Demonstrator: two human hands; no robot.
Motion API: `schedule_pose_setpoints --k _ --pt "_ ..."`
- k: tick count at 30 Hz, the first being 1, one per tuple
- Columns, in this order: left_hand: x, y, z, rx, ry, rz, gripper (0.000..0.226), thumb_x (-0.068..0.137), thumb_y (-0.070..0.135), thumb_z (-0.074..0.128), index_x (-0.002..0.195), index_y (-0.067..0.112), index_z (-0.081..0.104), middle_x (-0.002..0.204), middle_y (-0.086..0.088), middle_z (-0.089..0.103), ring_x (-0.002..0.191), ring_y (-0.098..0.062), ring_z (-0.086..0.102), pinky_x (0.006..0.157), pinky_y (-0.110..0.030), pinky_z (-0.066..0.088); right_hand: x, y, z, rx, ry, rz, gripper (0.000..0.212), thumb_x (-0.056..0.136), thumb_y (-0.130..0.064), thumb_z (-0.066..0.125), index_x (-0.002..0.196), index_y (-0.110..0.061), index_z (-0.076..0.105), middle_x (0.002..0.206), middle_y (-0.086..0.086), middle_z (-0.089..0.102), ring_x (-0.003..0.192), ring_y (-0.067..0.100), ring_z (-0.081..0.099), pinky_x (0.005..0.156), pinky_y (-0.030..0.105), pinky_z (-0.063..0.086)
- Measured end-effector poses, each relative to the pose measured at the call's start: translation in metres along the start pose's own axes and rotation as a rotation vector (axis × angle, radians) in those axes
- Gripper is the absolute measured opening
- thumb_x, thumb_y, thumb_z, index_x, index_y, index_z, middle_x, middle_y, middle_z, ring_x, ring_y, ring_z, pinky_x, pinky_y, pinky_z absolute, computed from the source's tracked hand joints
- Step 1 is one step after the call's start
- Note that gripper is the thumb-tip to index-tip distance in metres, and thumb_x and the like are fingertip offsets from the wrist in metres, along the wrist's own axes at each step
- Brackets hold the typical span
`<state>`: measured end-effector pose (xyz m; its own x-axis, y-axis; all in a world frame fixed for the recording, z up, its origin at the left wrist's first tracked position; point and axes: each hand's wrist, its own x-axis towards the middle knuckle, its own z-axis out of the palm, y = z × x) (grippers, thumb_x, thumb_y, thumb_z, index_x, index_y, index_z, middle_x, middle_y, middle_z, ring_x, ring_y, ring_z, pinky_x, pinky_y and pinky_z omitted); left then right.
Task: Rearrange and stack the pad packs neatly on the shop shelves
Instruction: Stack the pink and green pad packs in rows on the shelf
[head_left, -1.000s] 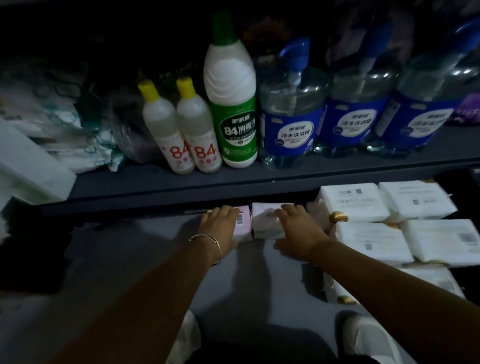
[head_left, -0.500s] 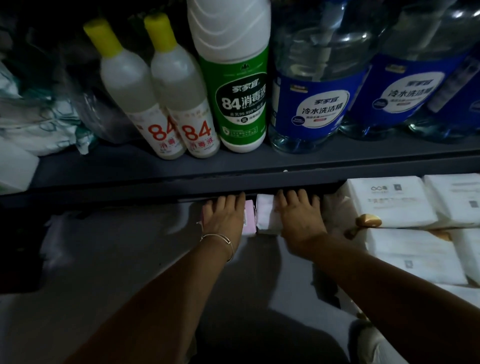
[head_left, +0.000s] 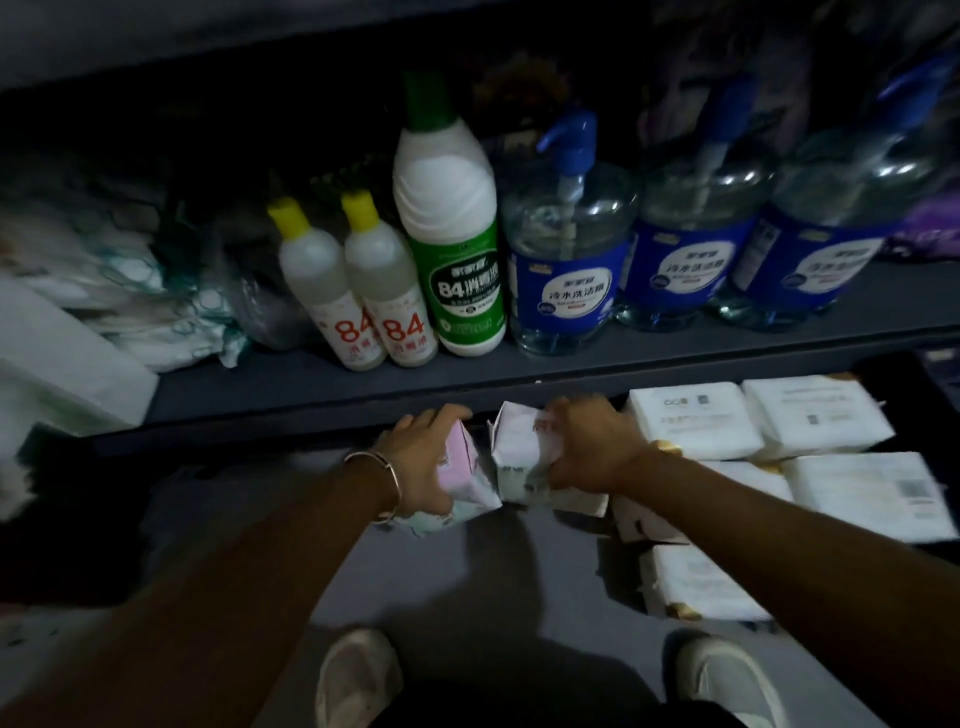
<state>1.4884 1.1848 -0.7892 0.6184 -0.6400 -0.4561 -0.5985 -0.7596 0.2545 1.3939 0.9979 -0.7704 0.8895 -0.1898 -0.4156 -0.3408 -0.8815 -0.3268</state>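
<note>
Although the light is poor and the picture a little blurred, I can see that each of my hands grips one pad pack at the front of the lower shelf (head_left: 426, 587), just under the edge of the upper shelf (head_left: 675, 358). The left hand (head_left: 423, 462), with a bangle (head_left: 384, 470) on the wrist, has its fingers curled over the top of the pink pack (head_left: 462, 467), and the right hand (head_left: 592, 441) holds the white pack (head_left: 517, 447) in the same way from the other side. The two packs stand tilted and they meet at their lower corners; under the pink one I think there is another pale pack, but I cannot tell this clearly. I judge these packs to be light and soft, a thin plastic wrap around padding, so they will give under the fingers and the wrap may slip. For this reason I would take each one across its narrow sides, thumb against fingers, and not by the folded end flaps, which could tear or crumple. A gentle pressure should be enough. Because they are soft, a stack can lean, so I would set them flat and square to each other. To the right lie the tissue packs (head_left: 691, 423) in rows, and above stand the bleach bottles (head_left: 379, 291) and the pump bottles (head_left: 566, 249).
</note>
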Motion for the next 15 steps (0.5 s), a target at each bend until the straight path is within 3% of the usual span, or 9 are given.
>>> schedule_pose_setpoints --k 6,11,13,15 --pt "-0.067 0.036 -0.096 -0.231 0.099 0.078 0.078 0.061 0.019 0.079 0.125 0.027 0.036 0.110 -0.004 0.056 0.096 -0.020 0.057 0.079 -0.029 0.051 -0.069 -0.010 -0.105 0.390 0.110 0.007 0.064 0.066 -0.021 0.085 0.118 -0.009 0.051 0.118 0.007 0.056 0.093 0.025 0.064 0.080 0.041 0.057" --pt "-0.115 0.061 -0.175 -0.506 0.244 0.065 0.083 0.035 0.037 0.077 0.109 0.030 0.041 0.102 -0.002 0.061 0.086 -0.017 0.065 0.071 -0.029 0.057 -0.119 -0.024 -0.191 0.649 0.280 -0.029 0.045 0.064 -0.010 0.085 0.096 -0.010 0.053 0.089 0.003 0.058 0.070 0.016 0.058 0.054 0.025 0.052" --pt "-0.131 0.070 -0.203 -0.614 0.304 0.081 0.079 0.031 0.039 0.077 0.102 0.031 0.044 0.106 -0.005 0.064 0.089 -0.019 0.067 0.073 -0.034 0.058 -0.135 -0.029 -0.222 0.744 0.338 -0.058 0.039 0.065 -0.009 0.083 0.095 -0.006 0.058 0.085 0.006 0.063 0.063 0.015 0.058 0.056 0.026 0.053" --pt "-0.143 0.078 -0.229 -0.725 0.366 0.122 0.075 0.031 0.032 0.080 0.097 0.028 0.046 0.109 -0.009 0.064 0.087 -0.018 0.066 0.069 -0.030 0.057 -0.148 -0.036 -0.250 0.815 0.386 -0.091 0.035 0.066 -0.009 0.082 0.095 -0.006 0.062 0.090 0.009 0.070 0.071 0.021 0.066 0.069 0.035 0.058"
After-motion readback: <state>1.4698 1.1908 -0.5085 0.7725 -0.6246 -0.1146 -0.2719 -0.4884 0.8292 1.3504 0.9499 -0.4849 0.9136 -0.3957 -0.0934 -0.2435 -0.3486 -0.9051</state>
